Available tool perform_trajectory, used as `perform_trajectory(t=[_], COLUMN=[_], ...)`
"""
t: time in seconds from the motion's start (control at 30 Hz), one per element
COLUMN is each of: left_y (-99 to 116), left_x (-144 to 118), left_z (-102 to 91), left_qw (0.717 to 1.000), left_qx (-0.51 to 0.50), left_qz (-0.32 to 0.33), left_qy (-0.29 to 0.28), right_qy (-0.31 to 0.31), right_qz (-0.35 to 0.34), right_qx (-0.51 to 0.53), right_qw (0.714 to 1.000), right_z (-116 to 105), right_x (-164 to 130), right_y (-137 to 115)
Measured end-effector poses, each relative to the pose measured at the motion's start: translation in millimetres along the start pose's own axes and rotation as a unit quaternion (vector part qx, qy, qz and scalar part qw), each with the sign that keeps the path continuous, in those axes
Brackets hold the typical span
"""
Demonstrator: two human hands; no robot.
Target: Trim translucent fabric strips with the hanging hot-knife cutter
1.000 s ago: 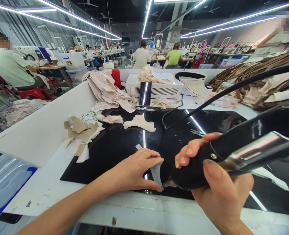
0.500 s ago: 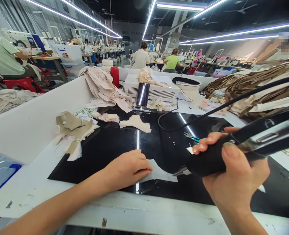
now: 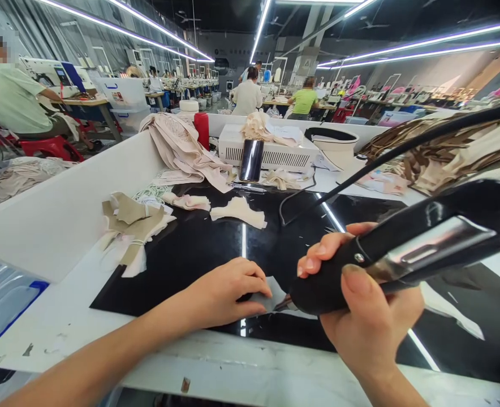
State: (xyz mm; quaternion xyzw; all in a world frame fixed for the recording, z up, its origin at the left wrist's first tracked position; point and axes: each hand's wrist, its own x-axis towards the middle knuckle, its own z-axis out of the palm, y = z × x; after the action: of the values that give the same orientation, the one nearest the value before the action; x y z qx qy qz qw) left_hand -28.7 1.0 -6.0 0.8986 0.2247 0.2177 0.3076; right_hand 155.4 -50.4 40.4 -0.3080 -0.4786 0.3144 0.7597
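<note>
A cord (image 3: 428, 134) rises toward two o'clock; cloth scraps (image 3: 133, 217) lie at nine. My right hand (image 3: 371, 319) clamps the black tool (image 3: 402, 232); my left hand (image 3: 233, 288), loosely spread, rests on the grey piece (image 3: 276, 289) at six. Beyond the desk (image 3: 216, 362), a sewing machine (image 3: 48, 70) stands at ten.

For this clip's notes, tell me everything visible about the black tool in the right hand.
The black tool is long and thick, with a rounded, matte-looking front and a glossier rear reaching the picture's right edge. A slotted, shiny metal-looking strip runs along its side, near a small round fitting. The right hand grips its front part. It tilts down leftward, its slim, pointed tip at the grey piece; whether they touch is unclear.
</note>
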Motion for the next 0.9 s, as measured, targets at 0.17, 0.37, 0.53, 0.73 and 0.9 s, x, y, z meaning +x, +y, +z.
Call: perform_trajectory(t=[0.17,0.37,0.53,0.73,0.9], left_y=[-1.3,-1.0,-1.1,-3.3,-2.1], left_x=[0.6,0.4,0.7,-0.1,1.2], left_z=[1.0,-2.5,-5.6,-6.9,-6.7], left_qw=[1.0,1.0,0.999,0.999,0.999], left_qx=[0.001,0.005,0.013,-0.002,-0.004], left_qz=[0.006,0.018,0.029,0.019,0.021], left_qy=[0.001,0.003,-0.031,-0.05,-0.048], right_qy=[-0.007,0.004,0.055,0.044,0.02], right_qz=[-0.01,-0.016,-0.032,-0.017,0.0], right_qx=[-0.011,-0.029,-0.036,0.0,0.018], right_qw=[1.0,0.999,0.997,0.999,1.0], right_z=[-1.3,-6.8,-11.1,-2.7,-1.6], right_x=[-1.6,8.7,19.2,10.9,4.6], right_y=[-1.5,5.3,7.0,0.3,2.9])
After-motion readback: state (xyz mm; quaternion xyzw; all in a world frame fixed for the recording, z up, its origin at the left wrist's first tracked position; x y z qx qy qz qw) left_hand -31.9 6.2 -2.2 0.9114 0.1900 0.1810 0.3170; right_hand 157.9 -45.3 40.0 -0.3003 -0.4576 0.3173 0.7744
